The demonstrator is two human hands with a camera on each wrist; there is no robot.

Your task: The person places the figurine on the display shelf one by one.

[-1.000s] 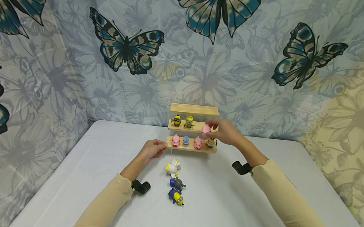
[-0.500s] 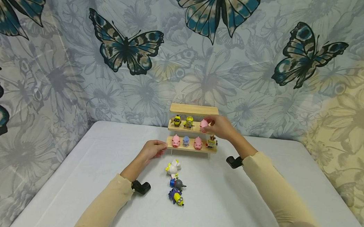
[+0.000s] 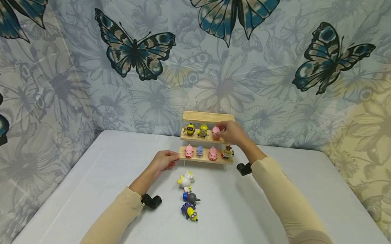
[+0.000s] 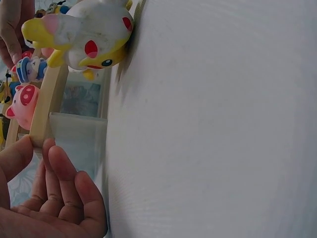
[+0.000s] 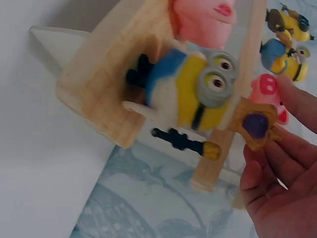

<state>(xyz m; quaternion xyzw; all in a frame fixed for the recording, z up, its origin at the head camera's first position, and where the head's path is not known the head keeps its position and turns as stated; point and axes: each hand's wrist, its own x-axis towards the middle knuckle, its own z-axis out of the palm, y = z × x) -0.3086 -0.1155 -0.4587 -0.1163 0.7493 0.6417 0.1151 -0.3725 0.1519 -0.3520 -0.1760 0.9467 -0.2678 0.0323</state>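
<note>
My left hand (image 3: 164, 161) pinches the left end of the lowest board of a tiered wooden display shelf (image 3: 208, 117); in the left wrist view, thumb and fingers meet at the board's corner (image 4: 42, 119). On the middle tier my right hand (image 3: 232, 133) holds a pink pig figure (image 3: 216, 133), right of two yellow minion figures (image 3: 203, 131). Its snout shows by my fingers in the right wrist view, partly covered. Along the lowest tier stand a pink pig (image 3: 189, 151), a small blue figure (image 3: 199, 151), another pink pig (image 3: 213, 153) and a crowned minion (image 3: 227, 152).
In front of the shelf, on the white-covered table (image 3: 130, 144), lie a white and yellow figure (image 3: 186, 180), a grey and blue figure (image 3: 191, 198) and a purple-clad minion (image 3: 189, 211). A butterfly-patterned cloth (image 3: 150, 97) hangs behind the table.
My right hand has moved left along the middle tier with the pink pig, bringing it closer to the two minions. My left hand has stayed at the shelf's end.
</note>
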